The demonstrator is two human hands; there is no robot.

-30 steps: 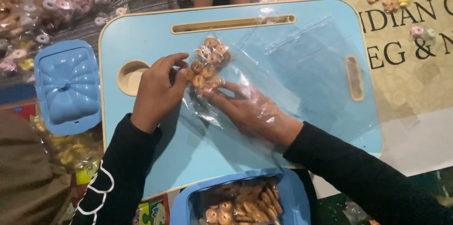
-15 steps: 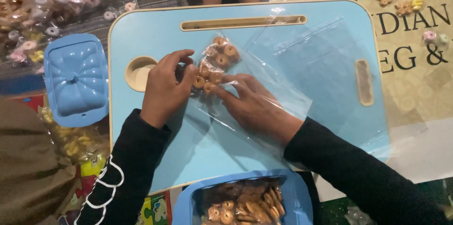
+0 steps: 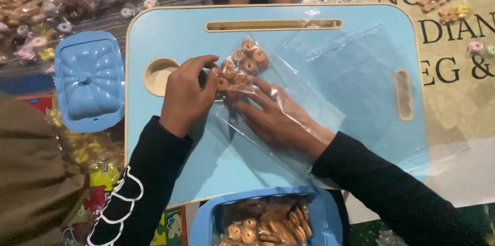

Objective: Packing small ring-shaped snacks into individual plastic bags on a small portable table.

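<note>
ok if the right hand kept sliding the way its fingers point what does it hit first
Probably the ring cookies bunched in the clear bag; the right hand is inside it, fingertips pointing up-left and about touching them.

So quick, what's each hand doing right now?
Left hand: fingers curled, pinching the clear bag beside the small cookies.
Right hand: open and flat inside the bag, fingertips at the cookies.
</note>
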